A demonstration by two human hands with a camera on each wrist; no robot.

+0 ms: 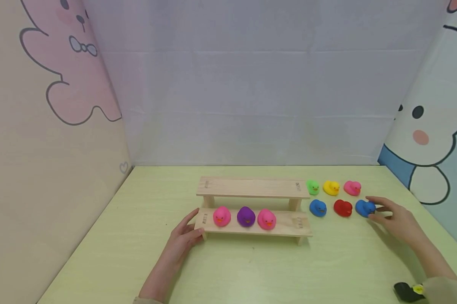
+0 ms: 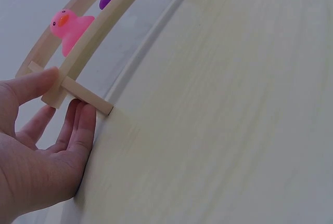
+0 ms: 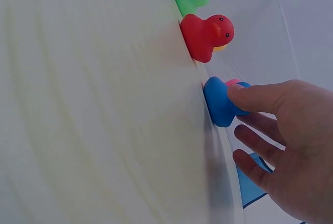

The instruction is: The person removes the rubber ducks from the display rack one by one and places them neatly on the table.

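A two-step wooden shelf [image 1: 251, 186] stands on the table, with a pink duck [image 1: 222, 216], a purple duck [image 1: 246, 216] and a second pink duck [image 1: 267, 219] along its lower step. My left hand [image 1: 183, 236] grips the left end of that step; in the left wrist view the thumb lies against the board and the fingers curl below it. On the right, my right hand [image 1: 399, 221] pinches a blue rubber duck [image 3: 219, 102] by its head between thumb and index finger. This duck stands at the right end of the front row, beside a red duck [image 1: 343, 208].
Another blue duck [image 1: 318, 208] stands left of the red one. Behind them are a green duck [image 1: 313, 187], a yellow duck [image 1: 331, 188] and a pink duck [image 1: 352, 188]. A black object with a yellow part [image 1: 408, 292] lies near the right sleeve. Cloth walls border the table.
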